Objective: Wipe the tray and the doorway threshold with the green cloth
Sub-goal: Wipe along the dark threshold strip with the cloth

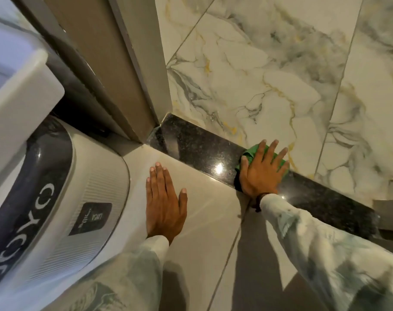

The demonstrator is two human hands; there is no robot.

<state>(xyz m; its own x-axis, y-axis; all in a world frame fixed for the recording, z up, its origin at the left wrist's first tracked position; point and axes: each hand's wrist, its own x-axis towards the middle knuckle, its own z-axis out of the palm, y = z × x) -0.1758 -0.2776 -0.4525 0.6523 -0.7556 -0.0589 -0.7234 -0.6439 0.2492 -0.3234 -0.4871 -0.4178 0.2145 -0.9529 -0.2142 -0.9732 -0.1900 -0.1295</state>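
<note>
A glossy black granite threshold [197, 147] runs diagonally across the doorway, from the door frame down to the right. My right hand [261, 169] lies flat on it with fingers spread, pressing the green cloth [252, 151] against the stone; only the cloth's edges show around the fingers. My left hand [164, 203] rests palm down on the beige floor tile, to the left of the threshold and apart from it, holding nothing. No tray is in view.
A white appliance with a dark lid [56, 198] stands at the left, close to my left hand. The brown door frame [114, 70] rises behind it. White marble-patterned floor tiles [281, 75] lie beyond the threshold.
</note>
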